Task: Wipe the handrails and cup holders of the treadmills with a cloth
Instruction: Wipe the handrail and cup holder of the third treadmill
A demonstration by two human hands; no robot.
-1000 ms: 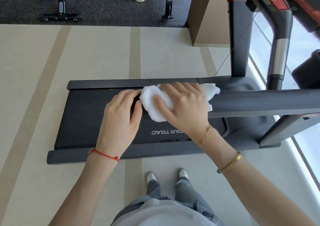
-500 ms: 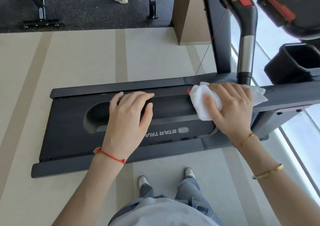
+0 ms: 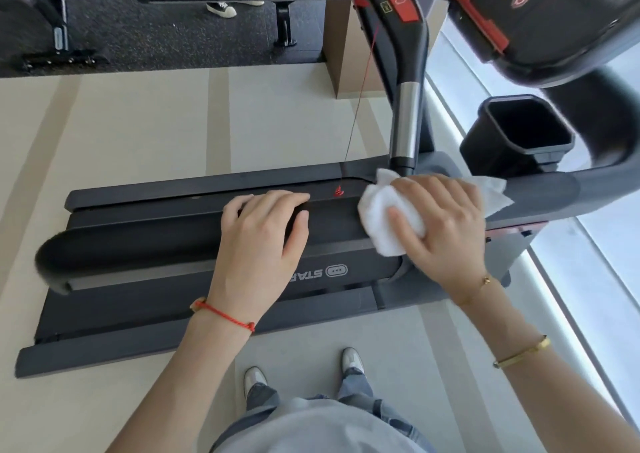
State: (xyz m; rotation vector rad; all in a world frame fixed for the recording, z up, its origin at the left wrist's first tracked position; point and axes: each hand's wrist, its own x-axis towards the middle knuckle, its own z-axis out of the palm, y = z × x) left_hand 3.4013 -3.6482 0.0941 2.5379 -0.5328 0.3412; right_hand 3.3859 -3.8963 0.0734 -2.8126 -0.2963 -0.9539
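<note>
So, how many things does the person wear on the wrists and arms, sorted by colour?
Red: 1, a cord on the left wrist.
Gold: 2, a chain on the right wrist and a bangle further up the right arm.
Total: 3

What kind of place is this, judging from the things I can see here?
Most likely a gym. A treadmill with a padded handrail and a cup holder stands by a window, other workout equipment stands on dark rubber flooring behind, and the right hand wipes the rail with a white cloth.
</note>
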